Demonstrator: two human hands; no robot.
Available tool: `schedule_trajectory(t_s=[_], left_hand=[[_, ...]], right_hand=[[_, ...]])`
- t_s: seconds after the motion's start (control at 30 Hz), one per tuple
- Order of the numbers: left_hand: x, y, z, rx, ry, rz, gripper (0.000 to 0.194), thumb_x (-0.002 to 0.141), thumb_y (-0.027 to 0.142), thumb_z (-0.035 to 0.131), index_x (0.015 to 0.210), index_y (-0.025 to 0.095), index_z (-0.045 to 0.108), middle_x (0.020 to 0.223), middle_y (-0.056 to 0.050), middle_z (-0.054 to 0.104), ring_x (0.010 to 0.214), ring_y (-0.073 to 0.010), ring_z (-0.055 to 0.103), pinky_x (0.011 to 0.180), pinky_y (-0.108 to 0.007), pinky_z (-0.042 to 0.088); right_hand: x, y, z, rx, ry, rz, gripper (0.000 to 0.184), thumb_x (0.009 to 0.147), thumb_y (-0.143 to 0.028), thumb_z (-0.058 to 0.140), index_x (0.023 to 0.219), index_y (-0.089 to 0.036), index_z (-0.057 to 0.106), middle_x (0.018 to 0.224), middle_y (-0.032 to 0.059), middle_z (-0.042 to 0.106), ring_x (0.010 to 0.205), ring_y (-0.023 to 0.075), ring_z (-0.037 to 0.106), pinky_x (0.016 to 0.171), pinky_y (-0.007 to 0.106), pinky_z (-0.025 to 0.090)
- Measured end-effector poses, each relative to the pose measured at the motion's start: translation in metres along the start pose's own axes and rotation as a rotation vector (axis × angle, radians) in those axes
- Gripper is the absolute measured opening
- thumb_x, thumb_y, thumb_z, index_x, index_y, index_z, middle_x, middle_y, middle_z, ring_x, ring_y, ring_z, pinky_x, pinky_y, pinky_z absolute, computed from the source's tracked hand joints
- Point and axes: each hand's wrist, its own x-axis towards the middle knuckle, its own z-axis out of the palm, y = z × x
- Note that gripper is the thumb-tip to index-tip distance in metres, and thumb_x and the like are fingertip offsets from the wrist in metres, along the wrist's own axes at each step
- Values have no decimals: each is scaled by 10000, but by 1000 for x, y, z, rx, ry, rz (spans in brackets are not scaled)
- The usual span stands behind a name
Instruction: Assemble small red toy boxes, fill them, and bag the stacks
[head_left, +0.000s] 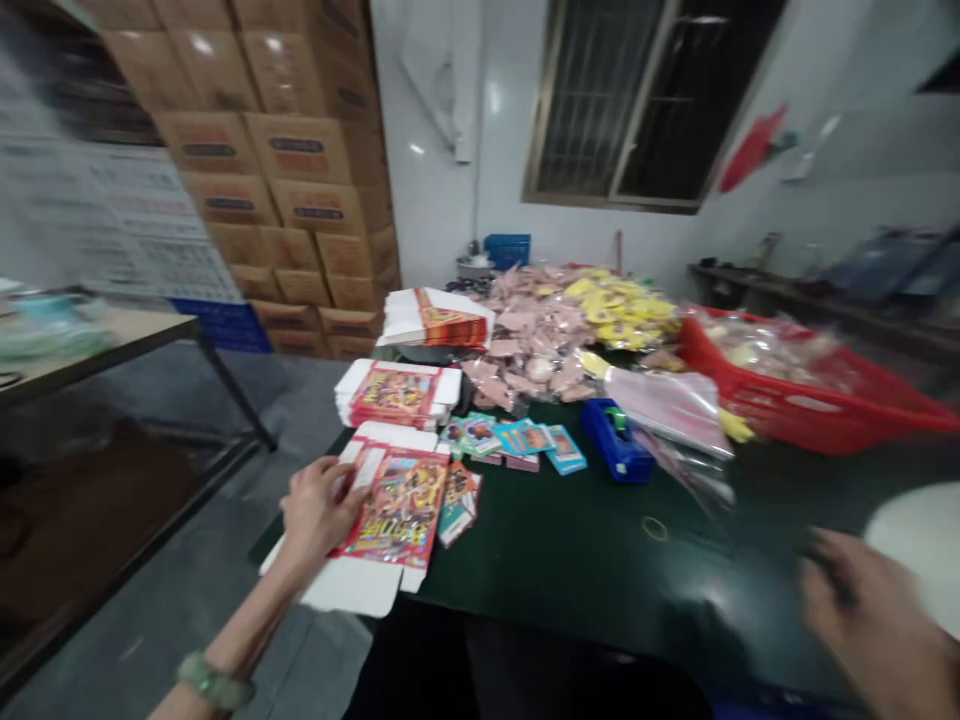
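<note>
**Bench inventory, left to right; 12 o'clock is straight ahead of the wearer.**

- 10 o'clock: stacked cardboard cartons, interlocked like brickwork, which steadies the pile; the top rows are cut off.
- 9 o'clock: a side table, its contents blurred and hard to make out.
- 7 o'clock: the left hand rests its fingers on a printed carton blank, which lies unfolded at the near edge of a dark green worktable. The hand appears to pin the blank down, with no wide grasp, though any narrow pinch on its edge cannot be told.
- 11 to 12 o'clock: two stacks of flat printed blanks, kept squared and within reach.
- 12 o'clock: small teal printed cards, fanned out; a heap of pink and yellow packets lies behind them.
- 1 o'clock: a blue tape dispenser, probably, beside clear plastic bags.
- 2 o'clock: a red plastic crate of bagged goods, contents indistinct.
- 4 o'clock: the right hand, blurred and cut off by the frame, loosely open and apparently empty, nearest a white round object.
</note>
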Motion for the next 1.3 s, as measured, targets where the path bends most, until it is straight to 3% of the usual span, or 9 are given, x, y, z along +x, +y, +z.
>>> schedule_trajectory(t_s=[0.13, 0.23, 0.3, 0.4, 0.67, 0.8, 0.97, 1.17, 1.3], left_hand=[[-9, -6, 5, -4, 0, 19, 258, 783, 367, 578, 964, 209, 671, 1181, -101, 561, 1103, -305, 461, 796, -434, 412], [-16, 0, 1, -23, 23, 51, 268, 792, 367, 561, 990, 218, 663, 1185, -99, 562, 1094, -297, 462, 773, -417, 397], [-19, 1, -1, -29, 48, 67, 267, 799, 370, 556, 988, 214, 660, 1171, -100, 572, 1080, -289, 472, 765, -406, 390], [-20, 0, 0, -33, 85, 82, 265, 799, 362, 562, 983, 194, 656, 1142, -109, 590, 1069, -287, 475, 765, -400, 384], [-24, 5, -7, -15, 172, 171, 322, 808, 406, 552, 1032, 191, 639, 1162, -137, 578, 1124, -336, 451, 817, -466, 368], [-46, 38, -22, -102, 64, 299, 359, 889, 350, 415, 1148, 140, 549, 1103, -164, 608, 1028, -303, 551, 810, -453, 420], [-77, 90, -27, -374, -50, 284, 712, 756, 530, 563, 1290, 113, 343, 1095, -168, 611, 916, -285, 619, 719, -398, 498], [-92, 144, -18, -698, -312, 284, 341, 765, 450, 554, 947, 161, 560, 660, 0, 628, 561, -152, 573, 525, -252, 464], [-102, 161, 3, -746, -291, 187, 321, 721, 457, 543, 943, 228, 583, 636, 21, 643, 512, -176, 579, 456, -264, 452]], right_hand=[[2, -166, 115, 469, -411, -288, 227, 878, -314, 417, 1039, -223, 548, 967, 90, 648, 857, 200, 628, 783, 362, 486], [1, -283, 177, 350, -663, -462, 326, 898, -215, 332, 1184, -158, 480, 1118, 112, 608, 1026, 189, 565, 866, 331, 444], [-3, -334, 200, 281, -701, -486, 345, 875, -239, 405, 1188, -118, 483, 1106, 156, 603, 1041, 254, 535, 877, 398, 410], [-9, -369, 213, 233, -716, -497, 329, 834, -283, 491, 1102, -97, 531, 1058, 188, 598, 1023, 305, 505, 883, 445, 361], [21, -355, 209, 265, -781, -355, 345, 761, -362, 578, 1023, -168, 465, 749, 25, 612, 706, 192, 578, 624, 283, 396], [21, -341, 171, 658, -704, -204, 295, 763, -284, 556, 1000, -206, 398, 550, -98, 485, 504, 107, 490, 529, 214, 349], [13, -312, 108, 984, -626, -63, 231, 732, -232, 584, 881, -204, 410, 494, -119, 418, 427, 68, 384, 466, 190, 303], [19, -261, 67, 891, -599, 6, 199, 750, -229, 560, 873, -214, 405, 500, -115, 415, 423, 72, 402, 444, 189, 301], [26, -232, 48, 590, -638, -82, 246, 737, -229, 549, 964, -209, 456, 542, -88, 484, 518, 105, 513, 514, 205, 368]])
